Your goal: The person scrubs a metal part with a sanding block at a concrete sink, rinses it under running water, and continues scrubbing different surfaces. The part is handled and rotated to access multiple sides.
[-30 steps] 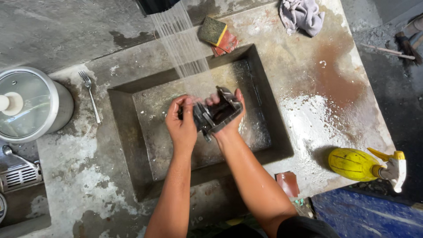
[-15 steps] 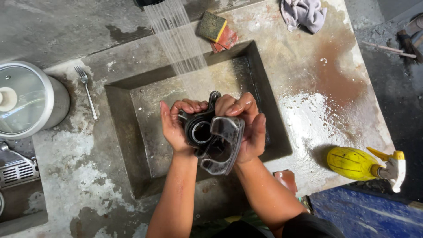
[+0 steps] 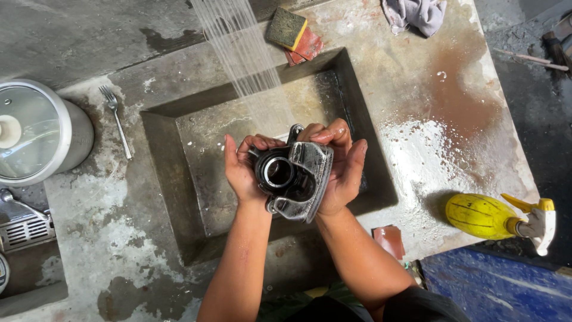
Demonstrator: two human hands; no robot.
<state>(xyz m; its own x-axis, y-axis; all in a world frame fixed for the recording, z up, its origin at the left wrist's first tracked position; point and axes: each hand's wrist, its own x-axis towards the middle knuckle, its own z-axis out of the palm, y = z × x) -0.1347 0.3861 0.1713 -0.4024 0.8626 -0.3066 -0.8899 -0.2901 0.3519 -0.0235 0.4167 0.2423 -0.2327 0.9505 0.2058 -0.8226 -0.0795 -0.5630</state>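
A dark, wet metal brake caliper (image 3: 293,179) with a round open bore facing up is held over the middle of a square concrete sink (image 3: 173,197), just below a slanting stream of water (image 3: 241,59) that falls from the far edge. The left hand (image 3: 243,170) cups the caliper's left side, fingers curled over its top. The right hand (image 3: 341,170) wraps the right side, palm against the metal bracket and fingers bent over the upper edge. Both hands are closed on the part, and it sits clear of the basin floor.

The sink is sunk into a rough concrete counter (image 3: 417,95). At the far edge, beside the sink's far right corner, lies a yellow-green sponge (image 3: 286,27) on a red scouring pad (image 3: 305,48). A grey rag (image 3: 417,13) lies crumpled at the far right corner. White powder or foam (image 3: 426,161) is spread on the counter right of the sink. A yellow spray bottle (image 3: 497,217) lies on its side at the right edge, and a small reddish pad (image 3: 388,240) sits near the front edge. On the left, a fork (image 3: 116,116) lies beside a pot with a glass lid (image 3: 33,131).
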